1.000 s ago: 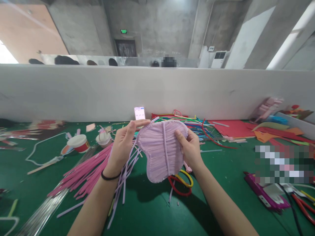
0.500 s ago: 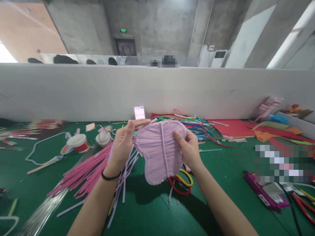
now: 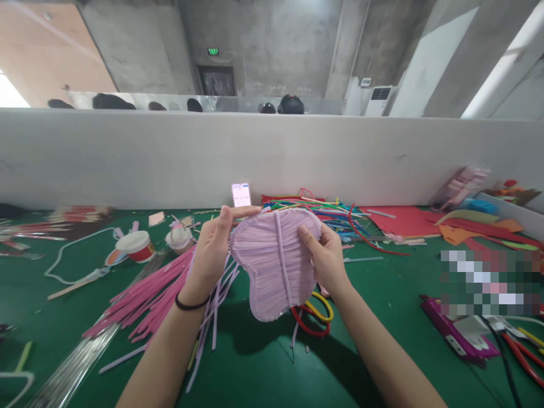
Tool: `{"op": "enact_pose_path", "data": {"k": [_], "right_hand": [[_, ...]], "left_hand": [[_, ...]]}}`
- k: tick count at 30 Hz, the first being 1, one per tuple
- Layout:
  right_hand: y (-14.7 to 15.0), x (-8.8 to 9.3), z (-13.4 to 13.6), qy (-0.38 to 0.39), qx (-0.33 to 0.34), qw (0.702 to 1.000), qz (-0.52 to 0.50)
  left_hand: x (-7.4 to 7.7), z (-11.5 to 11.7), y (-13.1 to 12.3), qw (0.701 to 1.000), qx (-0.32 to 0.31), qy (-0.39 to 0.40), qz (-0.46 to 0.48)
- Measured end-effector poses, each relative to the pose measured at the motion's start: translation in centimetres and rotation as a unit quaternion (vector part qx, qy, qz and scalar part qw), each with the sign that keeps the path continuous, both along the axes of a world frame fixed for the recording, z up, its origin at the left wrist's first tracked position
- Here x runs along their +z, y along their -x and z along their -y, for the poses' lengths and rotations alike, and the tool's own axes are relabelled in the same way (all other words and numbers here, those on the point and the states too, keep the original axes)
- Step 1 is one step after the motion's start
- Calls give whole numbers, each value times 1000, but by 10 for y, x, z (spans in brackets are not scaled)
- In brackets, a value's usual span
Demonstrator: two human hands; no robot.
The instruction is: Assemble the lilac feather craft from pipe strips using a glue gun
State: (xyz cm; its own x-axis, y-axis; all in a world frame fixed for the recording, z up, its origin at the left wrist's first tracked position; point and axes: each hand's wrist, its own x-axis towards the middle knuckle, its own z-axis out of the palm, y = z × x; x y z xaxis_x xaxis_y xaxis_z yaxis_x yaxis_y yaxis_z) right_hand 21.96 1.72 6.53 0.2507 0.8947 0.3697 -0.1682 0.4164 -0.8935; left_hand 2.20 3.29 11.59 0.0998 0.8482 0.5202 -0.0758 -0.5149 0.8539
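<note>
The right hand (image 3: 327, 252) has its grip closed on the upper right side of a lilac pipe-cleaner panel (image 3: 266, 260), thumb flat on the front and the other fingers largely hidden behind it. The panel is held up above the green tabletop (image 3: 374, 323), a single lilac strip (image 3: 281, 258) running down its face. The left hand (image 3: 215, 238) is at the panel's left edge, one finger stretched along the top; its remaining fingers are obscured, so I cannot tell how far that grip closes or whether it has hold of anything. The panel covers part of some red-and-yellow tool handles (image 3: 315, 333), and the left forearm cuts across the pink pipe cleaners (image 3: 148, 294). Digits on the propped phone (image 3: 241, 194) are too small to read reliably. Compared with a second ago, the panel sits slightly lower and farther left, while the left hand has scarcely moved.
</note>
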Motion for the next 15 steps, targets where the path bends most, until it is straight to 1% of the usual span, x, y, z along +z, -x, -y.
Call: {"op": "enact_pose_path", "data": {"k": [8,15], "right_hand": [[0,1,1,-3,7,1000,4],[1,1,2,-1,8,1000,13]], "left_hand": [[-1,-1,1,1000,-1,7,-5],[-3,-4,3,999,-32,-10,9]]}}
